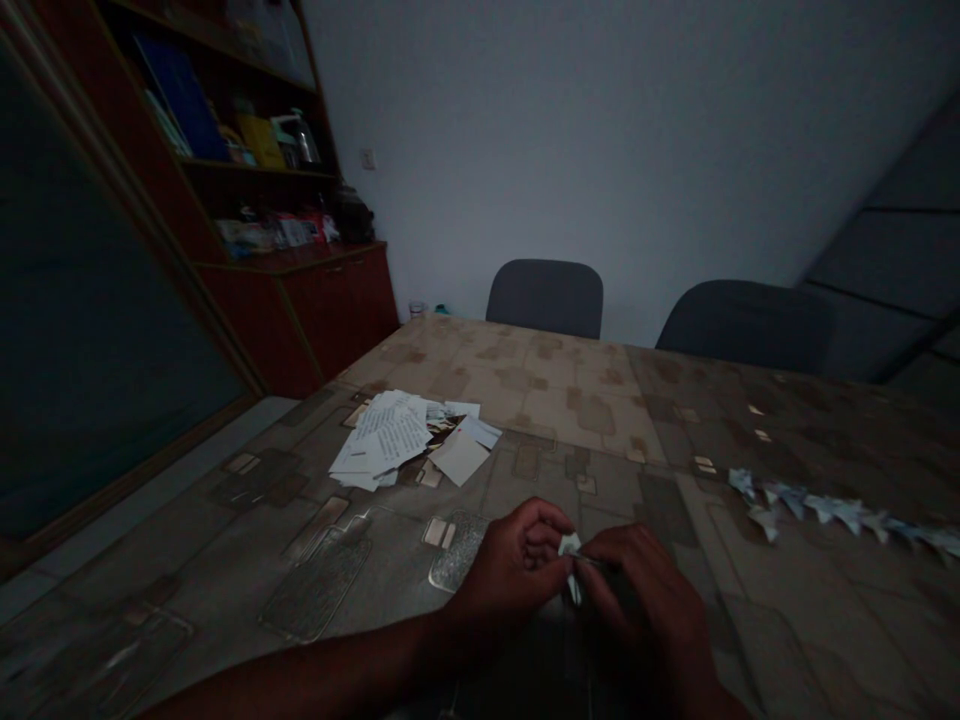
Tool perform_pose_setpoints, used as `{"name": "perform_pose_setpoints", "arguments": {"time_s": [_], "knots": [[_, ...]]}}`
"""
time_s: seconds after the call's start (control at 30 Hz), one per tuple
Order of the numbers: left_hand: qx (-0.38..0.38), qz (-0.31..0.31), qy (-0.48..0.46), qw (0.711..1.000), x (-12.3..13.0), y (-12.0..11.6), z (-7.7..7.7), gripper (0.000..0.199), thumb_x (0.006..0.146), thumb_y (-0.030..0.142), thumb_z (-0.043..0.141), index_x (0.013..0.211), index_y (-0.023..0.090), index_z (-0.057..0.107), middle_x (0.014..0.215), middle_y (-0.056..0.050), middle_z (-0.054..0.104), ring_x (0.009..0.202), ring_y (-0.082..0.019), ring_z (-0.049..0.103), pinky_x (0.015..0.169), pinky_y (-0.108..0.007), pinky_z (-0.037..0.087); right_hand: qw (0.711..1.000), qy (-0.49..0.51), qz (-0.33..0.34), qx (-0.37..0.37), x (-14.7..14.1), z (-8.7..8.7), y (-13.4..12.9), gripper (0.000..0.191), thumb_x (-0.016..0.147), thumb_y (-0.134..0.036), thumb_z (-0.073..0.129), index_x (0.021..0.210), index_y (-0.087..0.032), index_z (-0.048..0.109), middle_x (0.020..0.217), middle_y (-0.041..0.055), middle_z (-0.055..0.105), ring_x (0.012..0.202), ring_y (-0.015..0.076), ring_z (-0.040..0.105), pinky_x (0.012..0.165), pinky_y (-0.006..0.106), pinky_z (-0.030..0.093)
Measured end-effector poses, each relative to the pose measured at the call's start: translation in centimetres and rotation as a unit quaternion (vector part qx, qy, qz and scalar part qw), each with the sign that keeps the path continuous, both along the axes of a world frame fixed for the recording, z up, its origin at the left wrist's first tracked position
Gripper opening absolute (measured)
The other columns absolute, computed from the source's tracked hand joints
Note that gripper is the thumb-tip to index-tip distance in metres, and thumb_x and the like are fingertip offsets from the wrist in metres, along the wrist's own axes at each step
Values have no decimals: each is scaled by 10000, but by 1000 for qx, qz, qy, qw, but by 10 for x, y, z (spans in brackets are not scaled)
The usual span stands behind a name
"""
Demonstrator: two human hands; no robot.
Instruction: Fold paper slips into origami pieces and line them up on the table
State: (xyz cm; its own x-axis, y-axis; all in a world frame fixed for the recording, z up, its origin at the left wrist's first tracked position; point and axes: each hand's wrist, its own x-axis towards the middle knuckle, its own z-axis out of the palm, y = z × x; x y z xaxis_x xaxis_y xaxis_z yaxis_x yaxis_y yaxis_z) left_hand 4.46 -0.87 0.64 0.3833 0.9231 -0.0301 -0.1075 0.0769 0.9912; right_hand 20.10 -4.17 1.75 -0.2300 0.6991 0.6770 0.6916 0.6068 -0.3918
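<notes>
Near the front edge of the table, a small folded piece of white paper is pinched between my two hands. My left hand is curled, its thumb and fingers closed on the paper's left side. From the right, my right hand closes its thumb and forefinger on the same paper; its other fingers are partly hidden in shadow. Beyond my left hand lies a loose pile of printed white paper pieces, with a plain cream piece at its right.
A row of small folded paper shapes runs along the right side of the patterned table. Two grey chairs stand at the far edge. A red-brown cabinet with filled shelves is at the back left.
</notes>
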Motion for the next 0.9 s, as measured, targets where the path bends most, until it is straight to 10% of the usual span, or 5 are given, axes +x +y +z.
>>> {"name": "perform_pose_setpoints", "arguments": {"time_s": [0.9], "knots": [[-49,-39,-41,997,-2,2,3,390,737,498,700,782,120,613,626,-14,607,515,-102,541,529,-220,423,989,67,-66,-111,0,1,-2,143,886,-235,518,778,-211,608,648,-10,633,571,154,607,528,245,452]]}}
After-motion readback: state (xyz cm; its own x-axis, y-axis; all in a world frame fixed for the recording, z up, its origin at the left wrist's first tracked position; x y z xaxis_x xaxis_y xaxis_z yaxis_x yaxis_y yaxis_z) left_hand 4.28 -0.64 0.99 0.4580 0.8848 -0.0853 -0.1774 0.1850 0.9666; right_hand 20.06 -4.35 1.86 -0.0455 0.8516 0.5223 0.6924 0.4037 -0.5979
